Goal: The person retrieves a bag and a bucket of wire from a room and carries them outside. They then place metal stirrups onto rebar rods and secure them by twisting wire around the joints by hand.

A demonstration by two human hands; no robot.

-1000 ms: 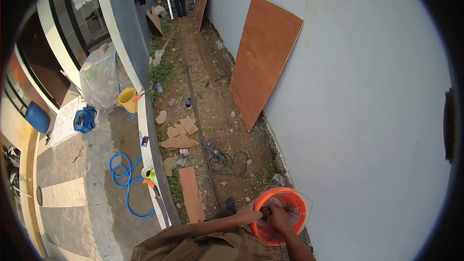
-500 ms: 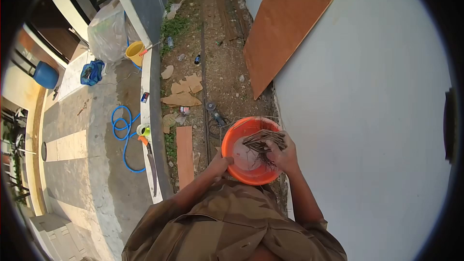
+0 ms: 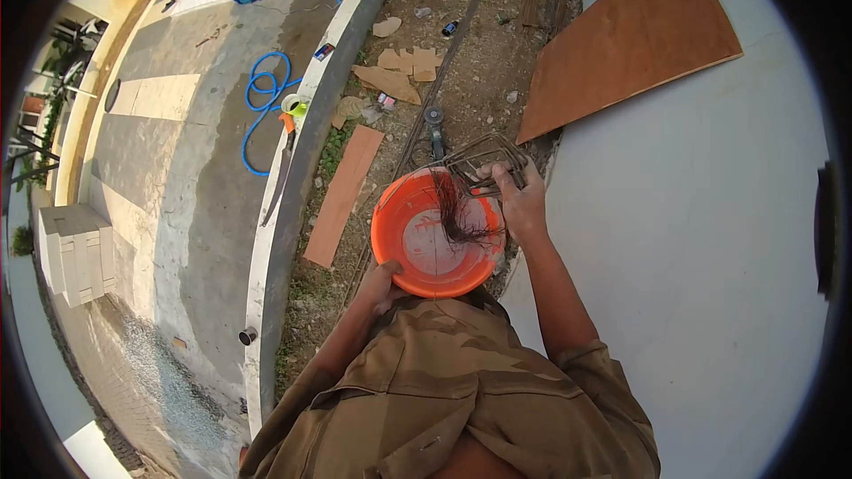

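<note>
Left hand grips a round orange plastic bucket, best kept steady, while right hand clasps bent brown metal rods over its far-right rim, ideally without snagging thin dark strands.

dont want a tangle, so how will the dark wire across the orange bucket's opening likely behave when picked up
The dark wire is probably bendy rather than stiff, since its thin strands curve. It may snag easily, as the loose ends fan out. It looks light for its spread, with gaps showing between strands.
</note>
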